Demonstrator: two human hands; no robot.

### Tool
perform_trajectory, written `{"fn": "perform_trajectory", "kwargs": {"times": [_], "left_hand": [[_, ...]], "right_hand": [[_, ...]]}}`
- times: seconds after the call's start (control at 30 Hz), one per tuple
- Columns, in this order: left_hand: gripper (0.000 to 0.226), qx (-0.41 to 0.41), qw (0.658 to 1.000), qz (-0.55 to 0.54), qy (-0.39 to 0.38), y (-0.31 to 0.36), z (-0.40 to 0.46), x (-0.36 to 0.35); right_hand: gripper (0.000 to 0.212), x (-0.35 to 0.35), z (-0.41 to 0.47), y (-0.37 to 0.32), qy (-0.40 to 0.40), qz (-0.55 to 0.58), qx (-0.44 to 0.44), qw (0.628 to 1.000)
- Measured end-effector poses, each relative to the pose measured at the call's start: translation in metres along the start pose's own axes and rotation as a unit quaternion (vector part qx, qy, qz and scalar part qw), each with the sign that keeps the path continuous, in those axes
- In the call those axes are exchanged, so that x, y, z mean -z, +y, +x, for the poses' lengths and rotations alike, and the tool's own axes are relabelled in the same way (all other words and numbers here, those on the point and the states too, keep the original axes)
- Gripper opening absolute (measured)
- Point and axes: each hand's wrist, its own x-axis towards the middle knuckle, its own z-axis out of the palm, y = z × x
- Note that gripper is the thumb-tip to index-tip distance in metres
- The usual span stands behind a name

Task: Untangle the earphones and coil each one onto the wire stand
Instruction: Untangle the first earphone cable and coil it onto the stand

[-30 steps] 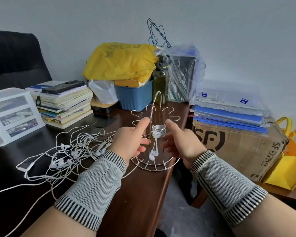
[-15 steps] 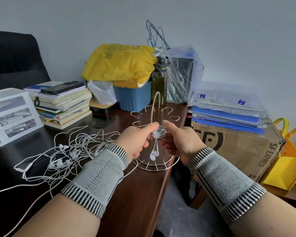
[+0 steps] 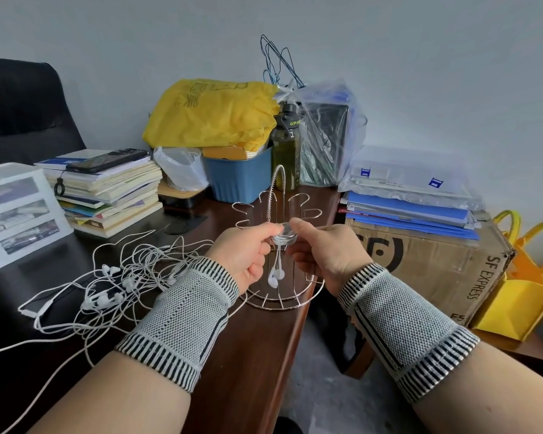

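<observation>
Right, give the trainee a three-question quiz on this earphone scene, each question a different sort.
1. True or false: both the left hand and the right hand pinch the coiled earphone at the wire stand.
2. Which way do its earbuds hang? A up, B down, C sideways.
3. Fill in: the tangled earphones lie on the person's ___ side of the stand.

Key: 1 true; 2 B; 3 left.
</observation>
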Motion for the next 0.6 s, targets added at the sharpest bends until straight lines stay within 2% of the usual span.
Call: {"fn": "perform_trajectory", "kwargs": {"times": [0.17,0.27,0.33,0.4,0.5,0.6], "left_hand": [[0.02,-0.016,1.0,0.008,0.005,-0.003,-0.001,0.002],[0.029,-0.028,1.0,-0.006,-0.012,-0.01,-0.003,0.009],[0.029,-0.049,0.998,-0.028,-0.019,-0.016,-0.003,0.012],[0.025,-0.093,0.995,-0.036,-0.001,-0.024,-0.001,0.016],[0.017,-0.188,0.978,0.063,0.061,-0.04,0.007,0.02],[0.009,-0.262,0.936,0.198,0.131,-0.055,0.014,0.022]], "right_hand": [[0.036,0.001,-0.001,-0.002,0.0,-0.024,0.011,1.0],[0.045,0.002,0.001,0.003,0.005,-0.052,0.009,0.999],[0.046,0.004,-0.001,0.01,0.018,-0.028,-0.004,0.999],[0.037,0.004,-0.003,0.019,0.046,0.015,-0.001,0.999],[0.019,0.001,-0.006,0.037,0.087,0.009,0.034,0.996],[0.019,-0.003,-0.007,0.051,0.124,-0.066,0.105,0.985]]}}
